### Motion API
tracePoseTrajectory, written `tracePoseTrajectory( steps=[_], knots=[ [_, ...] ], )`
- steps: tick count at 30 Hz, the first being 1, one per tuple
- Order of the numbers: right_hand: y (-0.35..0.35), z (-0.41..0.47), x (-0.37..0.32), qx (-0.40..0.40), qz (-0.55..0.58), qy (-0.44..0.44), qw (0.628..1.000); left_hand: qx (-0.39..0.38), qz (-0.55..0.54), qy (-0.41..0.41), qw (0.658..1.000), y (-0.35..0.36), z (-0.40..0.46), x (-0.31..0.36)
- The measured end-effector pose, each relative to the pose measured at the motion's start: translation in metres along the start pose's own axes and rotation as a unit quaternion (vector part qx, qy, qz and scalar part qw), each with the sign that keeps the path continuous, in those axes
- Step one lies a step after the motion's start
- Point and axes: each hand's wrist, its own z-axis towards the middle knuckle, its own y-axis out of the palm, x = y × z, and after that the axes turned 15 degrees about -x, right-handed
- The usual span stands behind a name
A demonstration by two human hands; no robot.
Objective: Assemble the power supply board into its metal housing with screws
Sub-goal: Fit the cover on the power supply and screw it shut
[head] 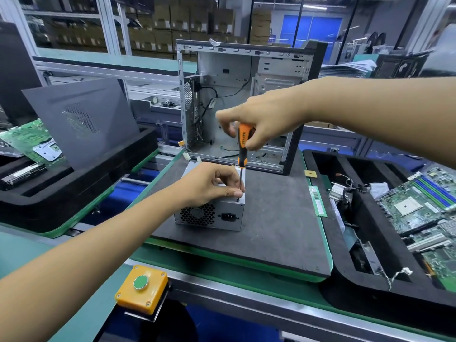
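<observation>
I've got my right hand [266,119] pinching the screwdriver [243,146] upright, my left hand [212,183] pinching its shaft over a screw at the closed housing's [222,213] near-right corner, bench centre, six o'clock of the open case [246,99]: late-stage fastening, I judge.

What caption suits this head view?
Right hand drives a screwdriver into the power supply housing; left hand steadies it.

A bare metal housing [209,214], dull silver and smooth, sits on a matt grey foam pad [271,218]; the screwdriver [243,146] pairs a glossy orange-and-black plastic handle with a thin steel shaft.
</observation>
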Motion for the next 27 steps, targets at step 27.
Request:
tracePoseTrajectory(
  steps=[27],
  knots=[
    [-0.002, 0.006, -0.002, 0.073, -0.185, -0.023, 0.98, 0.021, -0.047, 0.015, 0.999, 0.001, 0.004, -0.002]
  ],
)
